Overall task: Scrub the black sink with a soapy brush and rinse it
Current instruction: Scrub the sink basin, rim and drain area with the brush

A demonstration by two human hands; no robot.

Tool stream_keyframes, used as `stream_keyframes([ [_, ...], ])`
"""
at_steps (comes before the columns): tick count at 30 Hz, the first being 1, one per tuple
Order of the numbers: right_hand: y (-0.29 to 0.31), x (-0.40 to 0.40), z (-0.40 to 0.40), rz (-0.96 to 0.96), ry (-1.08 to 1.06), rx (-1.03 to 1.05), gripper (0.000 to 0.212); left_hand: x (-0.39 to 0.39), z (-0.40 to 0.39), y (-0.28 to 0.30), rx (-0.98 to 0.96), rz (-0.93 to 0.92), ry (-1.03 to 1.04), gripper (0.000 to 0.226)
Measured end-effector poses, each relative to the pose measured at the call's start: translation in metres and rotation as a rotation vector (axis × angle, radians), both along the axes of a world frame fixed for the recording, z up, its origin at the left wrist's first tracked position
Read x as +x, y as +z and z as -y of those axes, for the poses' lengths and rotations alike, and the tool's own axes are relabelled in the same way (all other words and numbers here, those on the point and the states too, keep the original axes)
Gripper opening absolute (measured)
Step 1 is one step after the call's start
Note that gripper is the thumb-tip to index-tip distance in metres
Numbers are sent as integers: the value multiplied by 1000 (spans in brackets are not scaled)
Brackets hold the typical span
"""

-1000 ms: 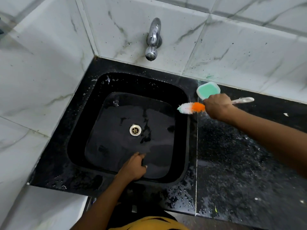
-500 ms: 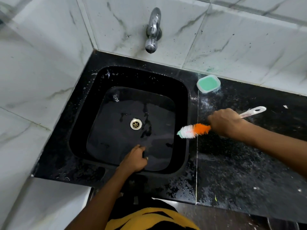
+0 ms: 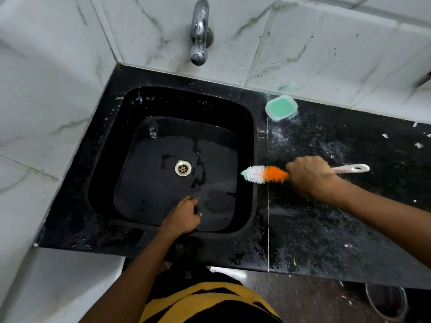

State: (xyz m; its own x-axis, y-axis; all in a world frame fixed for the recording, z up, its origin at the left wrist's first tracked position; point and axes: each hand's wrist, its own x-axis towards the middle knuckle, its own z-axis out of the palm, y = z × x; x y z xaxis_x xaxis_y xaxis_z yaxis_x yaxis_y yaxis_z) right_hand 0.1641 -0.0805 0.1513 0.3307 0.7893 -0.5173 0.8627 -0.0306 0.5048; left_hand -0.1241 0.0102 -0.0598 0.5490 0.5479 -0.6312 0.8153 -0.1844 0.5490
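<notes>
The black sink (image 3: 112,145) is set into a black counter, wet inside, with a metal drain (image 3: 183,168) near its middle. My right hand (image 3: 310,177) grips the white handle of a bottle brush (image 3: 264,174) with orange, white and green bristles. The bristle head lies over the sink's right rim. My left hand (image 3: 184,216) rests on the sink's near edge with its fingers curled over the rim into the basin.
A chrome tap (image 3: 199,33) juts from the marble-tiled wall above the sink. A small tub of green soap (image 3: 281,107) sits on the speckled black counter (image 3: 326,229) behind the brush. A steel vessel (image 3: 386,301) stands on the floor at lower right.
My right hand has carried the brush from the soap tub down toward me along the sink's right rim. My left hand has stayed on the near edge.
</notes>
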Motion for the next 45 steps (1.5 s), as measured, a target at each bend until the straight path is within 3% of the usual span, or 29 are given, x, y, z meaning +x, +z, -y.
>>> stream_keyframes([
  [4, -3, -13, 16, -105, 41, -80, 28, 2, 1, 8, 28, 9, 8, 61],
  [9, 1, -18, 30, -101, 82, -54, 26, -1, 2, 8, 22, 7, -2, 68],
  [14, 2, -72, 64, -231, 131, -216, 33, 2, 2, 12, 43, 22, 16, 65],
  [20, 7, -168, 52, -489, 251, -184, 25, -2, 0, 13, 68, 45, 94, 56],
  [23, 2, -172, 47, -460, 265, -142, 27, -4, -1, 15, 72, 56, 113, 53],
  [29, 10, -97, 57, -185, 81, -179, 34, -2, 0, 12, 78, 65, 91, 50],
  [34, 1, -143, 48, -406, 80, -206, 31, -2, 0, 14, 86, 84, 96, 50],
  [39, -15, -212, 9, -656, 156, -53, 6, -21, -16, 23, 111, 91, 181, 47],
  [45, -27, -197, 6, -557, 211, -57, 25, -82, -46, 35, 203, 21, 301, 47],
])
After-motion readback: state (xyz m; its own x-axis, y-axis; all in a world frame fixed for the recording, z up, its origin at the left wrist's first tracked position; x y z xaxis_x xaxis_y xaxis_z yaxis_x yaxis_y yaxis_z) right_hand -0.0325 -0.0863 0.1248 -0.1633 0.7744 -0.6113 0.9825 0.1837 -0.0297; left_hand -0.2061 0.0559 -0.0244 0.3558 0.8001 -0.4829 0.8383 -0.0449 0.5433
